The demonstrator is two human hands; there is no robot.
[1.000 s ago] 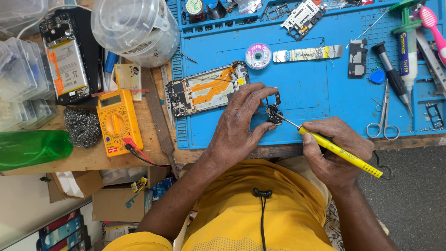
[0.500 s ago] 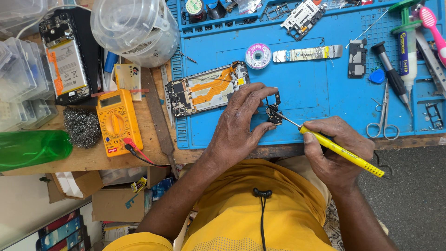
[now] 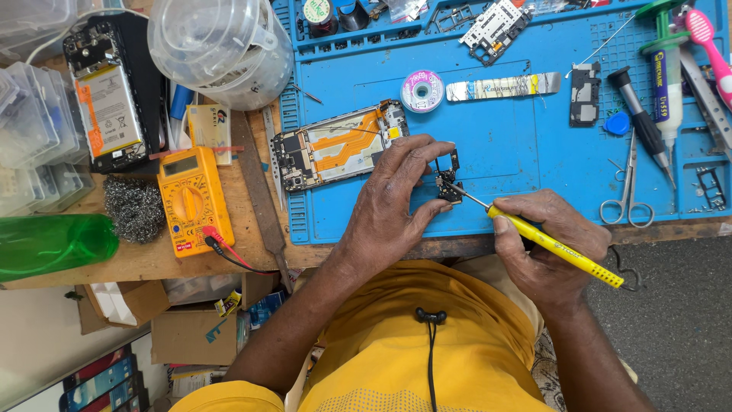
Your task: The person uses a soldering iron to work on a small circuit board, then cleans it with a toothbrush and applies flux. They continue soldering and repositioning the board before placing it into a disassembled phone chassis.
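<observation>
Now, sweeping from the far left: a green bottle (image 3: 47, 244) lies on its side on the wooden bench, with a wad of steel wool (image 3: 134, 209) and a yellow multimeter (image 3: 189, 200) just beside it, and an opened phone with its battery showing (image 3: 113, 98) further up. Over the edge of the blue work mat (image 3: 518, 145) sits a bare phone frame with an orange flex cable (image 3: 339, 145). Then the action: the left hand (image 3: 385, 206) has its thumb and fingers pinched on a small dark circuit board (image 3: 448, 181), pinning it flat on the mat near the front edge. Compared with 1 second ago, that hand has barely budged; the board sits in the same spot. The right hand (image 3: 549, 244) is wrapped tight around a yellow-handled soldering iron (image 3: 553, 246), and its thin tip is touching the board, much as it was half a second back, only a shade of wrist shift. So it reads as a steady hold on 1 joint, work mid-stride rather than finishing. Further right lie scissors (image 3: 629, 191), a black-handled tool (image 3: 640, 122), a green syringe (image 3: 665, 69) and a pink toothbrush (image 3: 707, 38).
</observation>
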